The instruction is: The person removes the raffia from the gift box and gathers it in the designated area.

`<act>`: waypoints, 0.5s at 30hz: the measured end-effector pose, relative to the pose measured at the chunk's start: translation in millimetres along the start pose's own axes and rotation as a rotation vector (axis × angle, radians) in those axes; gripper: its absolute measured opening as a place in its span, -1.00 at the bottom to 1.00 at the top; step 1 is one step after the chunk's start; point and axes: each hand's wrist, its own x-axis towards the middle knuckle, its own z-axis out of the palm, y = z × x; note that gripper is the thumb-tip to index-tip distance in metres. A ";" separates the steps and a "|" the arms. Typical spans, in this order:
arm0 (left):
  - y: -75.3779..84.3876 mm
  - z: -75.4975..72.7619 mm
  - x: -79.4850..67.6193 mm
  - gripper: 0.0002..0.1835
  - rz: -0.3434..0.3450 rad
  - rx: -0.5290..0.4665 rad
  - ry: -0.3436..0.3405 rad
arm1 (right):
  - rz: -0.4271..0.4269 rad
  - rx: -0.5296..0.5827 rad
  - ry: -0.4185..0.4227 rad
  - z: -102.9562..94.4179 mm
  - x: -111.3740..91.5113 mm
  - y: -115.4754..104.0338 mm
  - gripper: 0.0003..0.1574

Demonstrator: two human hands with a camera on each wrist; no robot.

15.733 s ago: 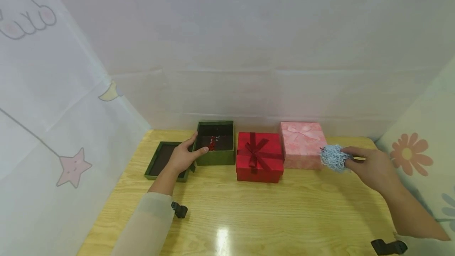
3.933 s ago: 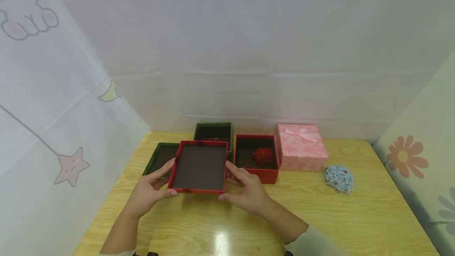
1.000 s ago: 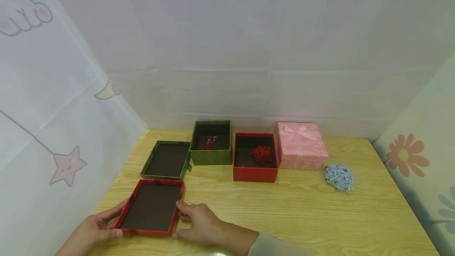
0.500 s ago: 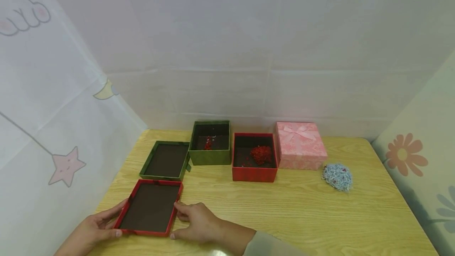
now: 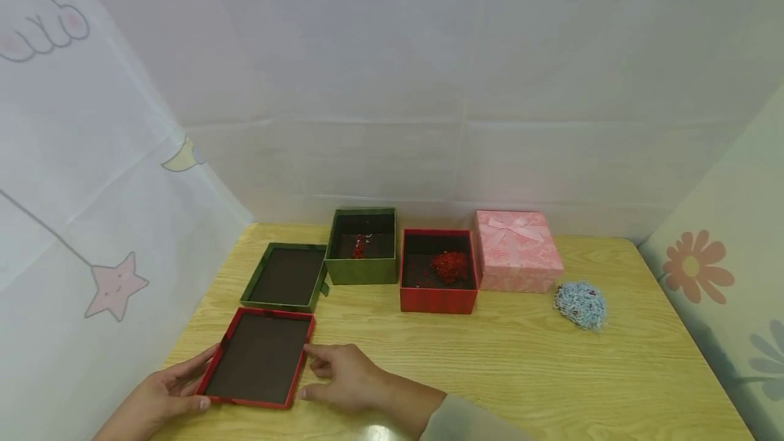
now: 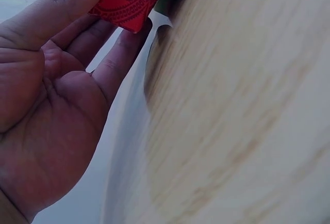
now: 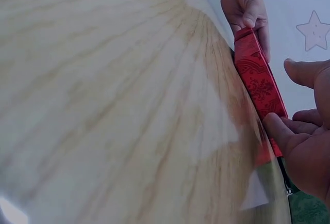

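A red box lid (image 5: 257, 359) lies inside-up at the table's front left, its dark lining showing. My left hand (image 5: 159, 393) holds its left side, thumb at the near corner and fingers along the edge. At the lid's right edge, my right hand (image 5: 346, 376) has its index fingertip against the rim; its thumb is spread away, also in the right wrist view. In that view the lid's red patterned side (image 7: 258, 82) runs between both hands. The lidless red box (image 5: 438, 299) stands farther back with a red clump of shreds (image 5: 450, 267) inside.
An open green box (image 5: 361, 271) with red and white scraps stands left of the red box; its green lid (image 5: 288, 278) lies beside it, just behind the red lid. A closed pink box (image 5: 519, 250) with a bow and a light-blue shredded clump (image 5: 580, 305) are at right.
The blue clump went from my right hand to the table. The red box's lid came off and was carried to the front left. Lately my right thumb has moved off the lid.
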 end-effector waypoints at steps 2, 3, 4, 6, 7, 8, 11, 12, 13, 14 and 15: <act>0.5 -0.7 -0.1 -0.09 -0.026 0.011 0.012 | -0.024 0.000 0.011 -2.1 -0.3 0.2 -0.03; 1.1 -0.8 -0.2 -0.09 -0.035 0.015 0.019 | -0.040 0.000 0.016 -3.2 -0.3 0.6 -0.04; 1.8 -0.5 -0.6 -0.10 -0.037 0.023 0.027 | -0.055 -0.001 0.018 -4.3 -0.4 0.8 -0.04; 3.9 1.0 -1.1 -0.10 -0.021 0.022 0.049 | -0.079 -0.016 0.028 -6.5 -0.4 1.6 -0.06; 5.4 2.3 -1.7 -0.12 -0.003 0.018 0.064 | -0.083 -0.021 0.028 -7.9 -0.4 1.9 -0.06; 7.2 3.5 -2.0 -0.13 0.025 0.022 0.082 | -0.086 -0.025 0.032 -9.2 -0.5 2.2 -0.06; 15.3 7.8 -2.6 -0.17 0.131 0.053 0.153 | -0.081 -0.044 0.042 -13.1 -1.6 2.8 -0.07; 18.9 9.4 -2.5 -0.18 0.161 0.068 0.175 | -0.080 -0.044 0.048 -14.2 -1.9 2.9 -0.08; 22.4 10.7 -2.3 -0.19 0.188 0.082 0.190 | -0.081 -0.042 0.052 -15.5 -2.4 2.7 -0.08; 26.0 12.0 -1.7 -0.20 0.206 0.102 0.205 | -0.081 -0.043 0.058 -16.6 -3.1 2.5 -0.09; 29.8 13.6 -1.3 -0.20 0.216 0.115 0.217 | -0.082 -0.040 0.062 -17.9 -3.8 2.3 -0.09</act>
